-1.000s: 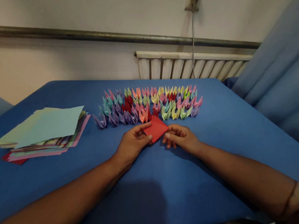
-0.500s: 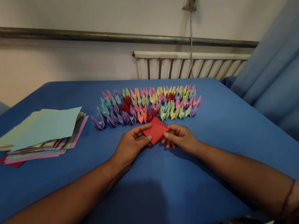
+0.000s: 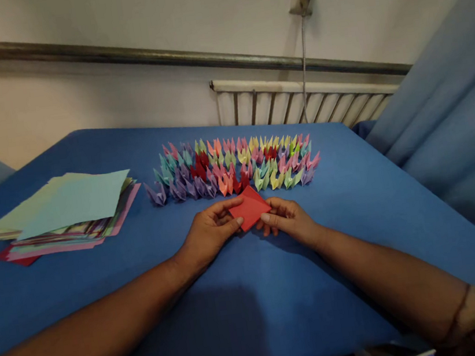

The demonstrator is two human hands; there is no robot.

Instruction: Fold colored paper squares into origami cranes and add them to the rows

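A small red folded paper square (image 3: 249, 208) is held up between both hands, one corner pointing away from me. My left hand (image 3: 212, 225) pinches its left side between thumb and fingers. On the opposite side, my right hand (image 3: 287, 218) grips the right corner, thumb on top and fingers curled beneath. Just beyond the square stand rows of folded paper cranes (image 3: 230, 170) in purple, pink, red, yellow, green and blue. The paper's far tip overlaps the front row in view, so part of a red crane is hidden.
To the left lies a stack of coloured paper sheets (image 3: 77, 202), light blue on top, with a red sheet (image 3: 25, 261) sticking out below. Everything rests on a blue-covered table (image 3: 188, 336). Behind it are a metal rail (image 3: 160, 57) and a radiator (image 3: 278, 88); a blue curtain (image 3: 458, 125) hangs at right.
The red paper has shifted very slightly to the right and its upper face shows flatter. Both hands keep their hold in nearly the same place.
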